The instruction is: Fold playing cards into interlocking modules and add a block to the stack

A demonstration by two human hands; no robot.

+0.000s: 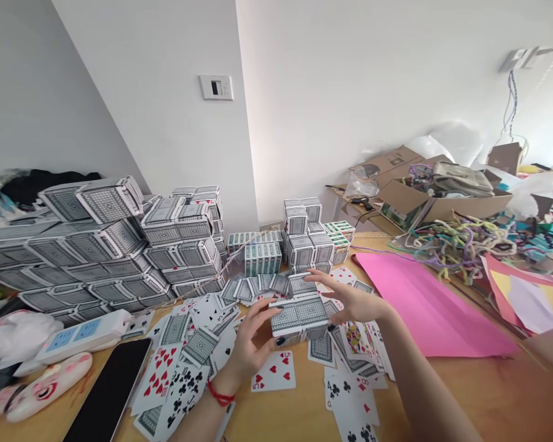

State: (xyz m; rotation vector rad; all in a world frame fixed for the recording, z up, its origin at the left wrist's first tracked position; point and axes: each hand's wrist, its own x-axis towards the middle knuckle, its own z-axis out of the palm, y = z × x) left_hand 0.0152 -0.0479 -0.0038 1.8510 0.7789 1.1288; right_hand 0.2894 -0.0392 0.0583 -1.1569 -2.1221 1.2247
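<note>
One card block (299, 312), grasped by left hand (245, 351) and right hand (357, 302) fingers (258, 316), cardboard box (463, 207) holding cloth (463, 179)

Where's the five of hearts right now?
Head view, lower centre: the five of hearts lies face up on the table, just below the card block and right of the red bracelet.

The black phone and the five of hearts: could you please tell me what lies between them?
The head view shows loose playing cards, the ten of hearts among them, and the left forearm with its red bracelet.
</note>
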